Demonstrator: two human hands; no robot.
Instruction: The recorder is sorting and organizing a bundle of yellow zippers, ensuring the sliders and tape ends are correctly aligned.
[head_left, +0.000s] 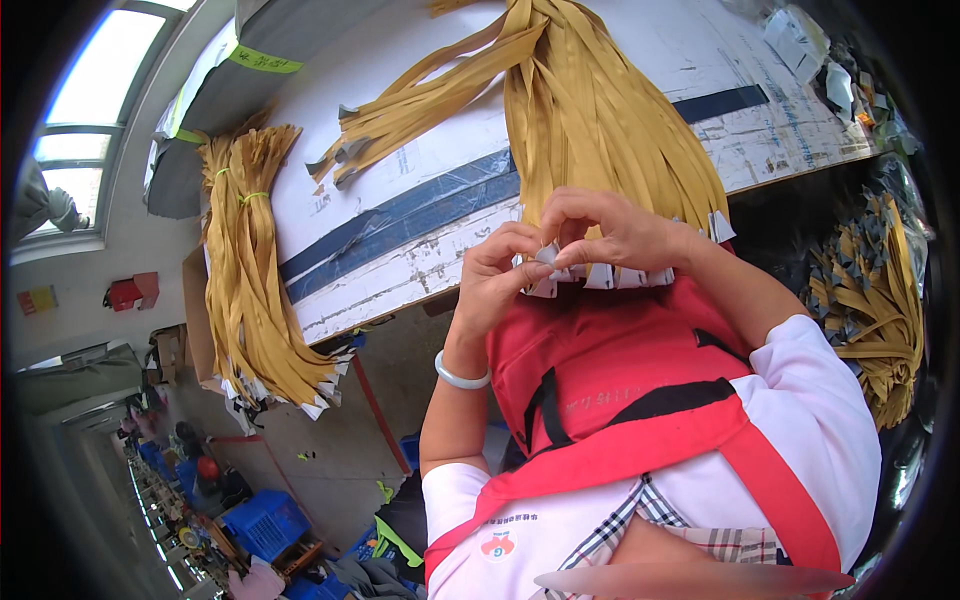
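- Your left hand (497, 272) and right hand (607, 232) meet at the table's near edge, fingertips pinched narrow on one white tab end (548, 255) of the yellow strap bundle (590, 110).
- The bundle's long axis runs away from you across the white table (440, 235), its tab ends hanging over the edge toward your red apron (610, 360).
- A second tied bundle (250, 270) hangs off the table's left end, well apart, with bare tabletop between the two.

A white, scuffed table (420, 150) crossed by a dark blue tape stripe (400, 215) fills the upper middle. Daylight enters a bright framed window (85, 95) at left. Blue plastic crates (262, 522) sit on the grey concrete floor (320, 460) below.
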